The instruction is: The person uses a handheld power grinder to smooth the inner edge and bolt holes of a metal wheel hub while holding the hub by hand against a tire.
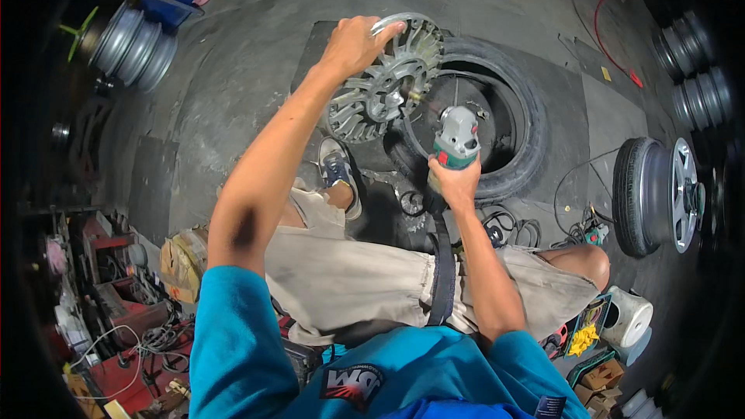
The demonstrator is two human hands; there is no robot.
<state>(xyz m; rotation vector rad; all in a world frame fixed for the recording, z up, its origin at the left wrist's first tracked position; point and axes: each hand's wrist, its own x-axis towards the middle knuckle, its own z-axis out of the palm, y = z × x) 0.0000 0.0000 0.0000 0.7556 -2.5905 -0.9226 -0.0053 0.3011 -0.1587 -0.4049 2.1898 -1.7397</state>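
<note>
My left hand, at twelve o'clock, has its fingers clamped on the upper rim of a spoked silver wheel disc, held tilted at twelve too. At three o'clock my right hand has its fingers wrapped round a grey-and-green power tool, its head just beside the disc. Beyond the tool, at two, a black tyre lies flat.

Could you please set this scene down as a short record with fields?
Left hand: grips the edge of a grey spoked wheel face
Right hand: holds a green-and-grey power tool
Tool contact: cannot tell whether its tip touches the wheel face
Beneath: black tyre lying on the floor
Far left: silver rims
Lower left: cardboard box
Lower right: white bucket
</note>
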